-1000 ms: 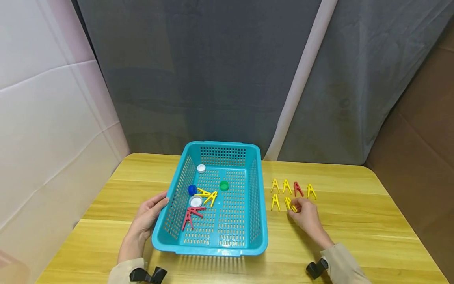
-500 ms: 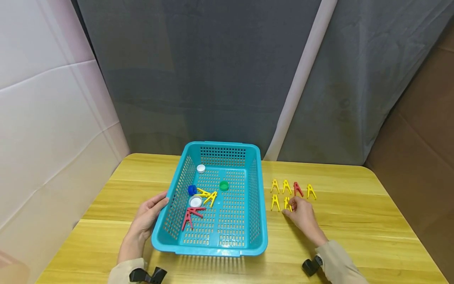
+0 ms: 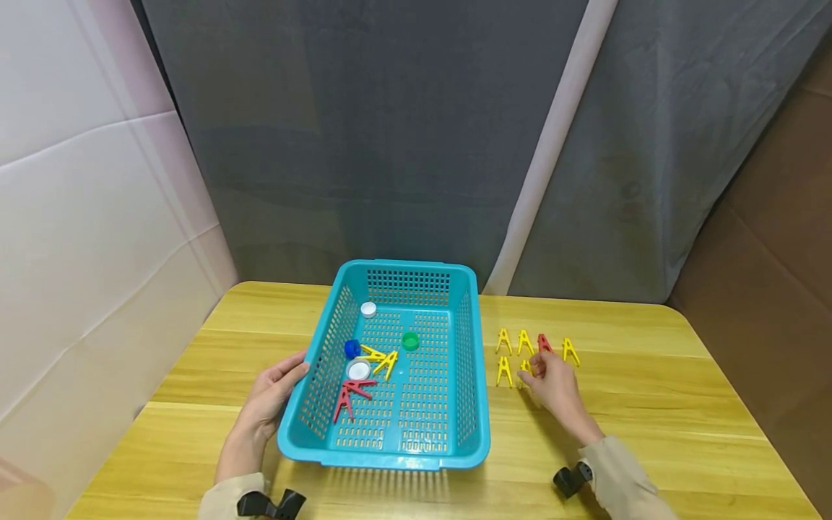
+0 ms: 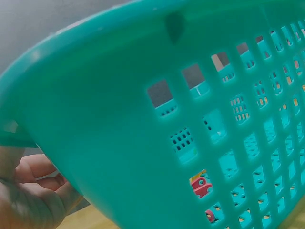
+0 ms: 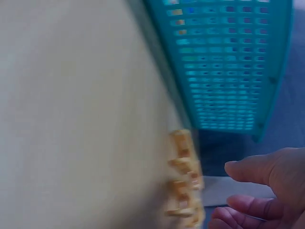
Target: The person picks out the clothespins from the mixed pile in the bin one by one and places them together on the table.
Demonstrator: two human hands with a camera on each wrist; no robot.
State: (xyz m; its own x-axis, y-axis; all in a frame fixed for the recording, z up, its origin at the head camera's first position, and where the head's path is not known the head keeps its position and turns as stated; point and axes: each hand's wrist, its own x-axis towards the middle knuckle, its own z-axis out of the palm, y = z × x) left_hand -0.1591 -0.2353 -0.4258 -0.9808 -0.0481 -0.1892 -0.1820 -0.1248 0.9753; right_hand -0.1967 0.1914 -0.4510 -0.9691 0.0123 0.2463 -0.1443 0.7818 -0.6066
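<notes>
My left hand (image 3: 268, 399) grips the left rim of a turquoise plastic basket (image 3: 383, 459), thumb over the edge. My right hand (image 3: 557, 386) hovers over the clothespins right of the basket, thumb and fingers apart and holding nothing in the right wrist view. Partly hidden by its fingers is a yellow clothespin (image 3: 524, 367), beside another yellow clothespin (image 3: 504, 371) in the front row. Behind them stand two yellow clothespins (image 3: 525, 341), a red clothespin (image 3: 544, 343) and, rightmost, a yellow clothespin (image 3: 570, 352).
Inside the basket lie a small white cap (image 3: 368, 310), a blue cap (image 3: 352, 349), a green cap (image 3: 409, 341) and a larger white lid (image 3: 359, 370). Yellow clothespins (image 3: 388, 364) and red clothespins (image 3: 344, 401) lie there too. A grey curtain (image 3: 390, 144) hangs behind the wooden table (image 3: 650, 390).
My right hand has let go of the yellow clothespin, which stands in the front row, and has shifted slightly left and away from me. The left hand and basket have stayed put.
</notes>
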